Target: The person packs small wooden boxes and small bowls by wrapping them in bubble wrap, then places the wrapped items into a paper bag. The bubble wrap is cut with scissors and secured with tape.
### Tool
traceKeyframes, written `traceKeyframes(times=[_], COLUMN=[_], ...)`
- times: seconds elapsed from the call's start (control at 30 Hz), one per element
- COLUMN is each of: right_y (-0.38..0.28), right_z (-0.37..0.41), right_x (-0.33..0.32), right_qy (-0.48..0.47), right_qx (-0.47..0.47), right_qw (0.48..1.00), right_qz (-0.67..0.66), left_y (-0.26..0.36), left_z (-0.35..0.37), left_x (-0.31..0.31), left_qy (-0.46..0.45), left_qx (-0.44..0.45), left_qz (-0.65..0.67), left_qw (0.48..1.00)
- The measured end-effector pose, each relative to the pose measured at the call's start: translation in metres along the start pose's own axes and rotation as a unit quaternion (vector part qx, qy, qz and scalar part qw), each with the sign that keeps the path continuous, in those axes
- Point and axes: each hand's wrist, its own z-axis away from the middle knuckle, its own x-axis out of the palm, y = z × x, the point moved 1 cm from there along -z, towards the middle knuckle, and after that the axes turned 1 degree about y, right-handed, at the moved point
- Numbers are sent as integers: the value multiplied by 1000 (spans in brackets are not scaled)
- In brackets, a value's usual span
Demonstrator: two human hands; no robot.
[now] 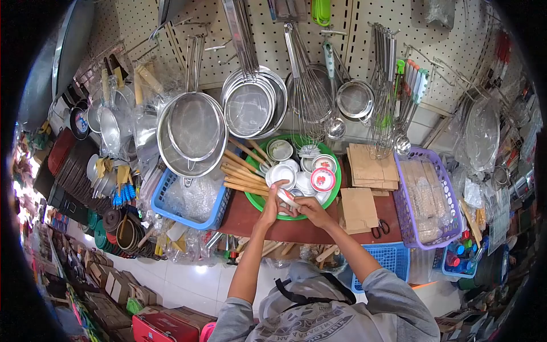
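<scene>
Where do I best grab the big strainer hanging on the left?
By its long handle, from the front: the big strainer hangs bowl-down on the pegboard, so the handle is the slim part facing you.

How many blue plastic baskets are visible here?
3. One blue basket stands left of the green tray, where the left hand and right hand hold a white dish; a second is below the shelf; a small third sits at lower right. Others may be hidden.
</scene>
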Motion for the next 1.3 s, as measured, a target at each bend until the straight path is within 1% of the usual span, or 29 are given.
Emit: traceKeyframes(times=[0.03, 0.13, 0.23, 0.33, 0.43, 0.53, 0.63, 0.73, 0.83, 0.93, 1.03, 1.13, 1.23, 1.3], right_y=[1, 7, 8, 14, 9, 18, 12, 19, 19, 14, 6, -1, 11, 6], right_z=[0, 2, 2, 1, -1, 0, 2, 1, -1, 0, 1, 0, -2, -2], right_x=[-1, 0, -6, -4, -2, -6, -5, -8, -5, -4, -3, 1, -4, -2], right_qy=[-7, 17, -7, -5, -7, -5, 13, 0, 5, 4, 6, 39, 22, 19], right_qx=[-4, -1, 4, 14, -14, -12, -13, 13, -11, 28, 34, 41, 84, 60], right_qw=[1000, 999, 999, 1000, 1000, 1000, 999, 1000, 1000, 999, 999, 998, 996, 998], right_qz=[21, 33, 37, -4, -4, 19, 35, 21, -7, -34, -14, 1, 10, 1], left_y=[0, 4, 2, -3, -1, 6, 3, 4, 3, 2, 3, 3, 8, 8], left_z=[1, 6, 6, 2, 2, 7, 8, 8, 7, 6, 9, 10, 14, 13], left_x=[1, 12, 9, 2, 1, 11, 12, 12, 9, 8, 13, 17, 23, 21], left_qy=[1, 25, 15, 36, 29, 12, 13, 20, 23, 28, 25, 34, 49, 54], left_qx=[2, 62, 44, 25, -4, 35, 86, 72, 26, 34, 65, 92, 95, 91], left_qz=[-1, -149, -155, -87, -37, -58, -204, -187, -122, -106, -124, -112, -130, -128], left_qw=[1000, 987, 987, 995, 999, 998, 975, 979, 992, 993, 990, 989, 986, 986])
